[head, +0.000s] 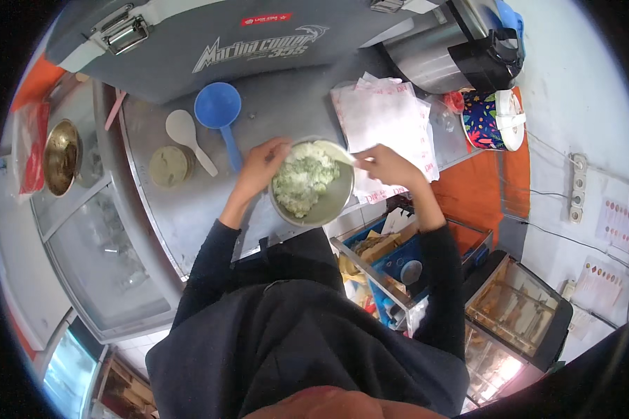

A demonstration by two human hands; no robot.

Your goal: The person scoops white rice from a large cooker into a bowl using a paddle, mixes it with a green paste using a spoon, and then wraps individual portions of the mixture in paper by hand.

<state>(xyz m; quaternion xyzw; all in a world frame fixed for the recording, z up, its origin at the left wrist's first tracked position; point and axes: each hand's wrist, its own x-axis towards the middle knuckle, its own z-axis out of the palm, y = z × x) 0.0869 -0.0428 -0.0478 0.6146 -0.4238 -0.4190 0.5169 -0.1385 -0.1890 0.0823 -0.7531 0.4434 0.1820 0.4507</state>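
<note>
A round metal bowl [340,201] at the table's front edge holds a pale green and white crumbly food [305,180], perhaps rice. My left hand [264,163] grips the bowl's left rim. In my right hand [385,166] is the handle of a pale spatula or rice paddle [334,151], its blade in the bowl along the upper right rim. To the left lie a white rice paddle [182,128], a blue dipper [218,106] and a stack of round greenish discs [169,166]. Printed wrapping papers [380,118] lie right of the bowl, under my right hand.
A large grey cooler box [178,57] lines the table's back. A steel thermos dispenser [424,52] and a patterned tub [482,120] stand at the back right. A glass display case [110,256] is at the left, with a metal bowl [62,157] on it. Below right, a blue crate [398,262] holds packages.
</note>
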